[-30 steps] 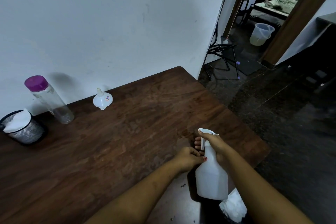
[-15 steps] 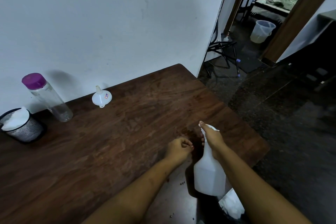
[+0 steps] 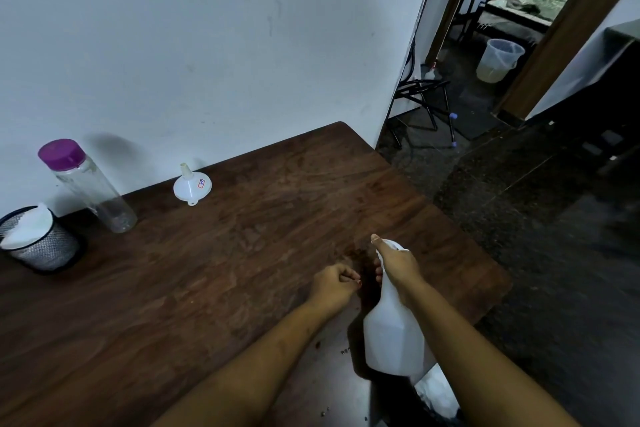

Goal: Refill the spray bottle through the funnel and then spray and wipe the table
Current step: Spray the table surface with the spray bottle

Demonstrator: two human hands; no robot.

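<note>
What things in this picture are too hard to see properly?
Head view:
Trigger of the spray bottle: covered by the right hand.
Sticker on the funnel: too small to read.
The white crumpled thing at the bottom edge: cut off, partly behind the right arm.
Fill level of the spray bottle: opaque plastic hides it.

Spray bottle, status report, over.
Right hand grips spray bottle by its head. Left hand curled, empty. Funnel sits spout-up near wall; nothing between.
</note>
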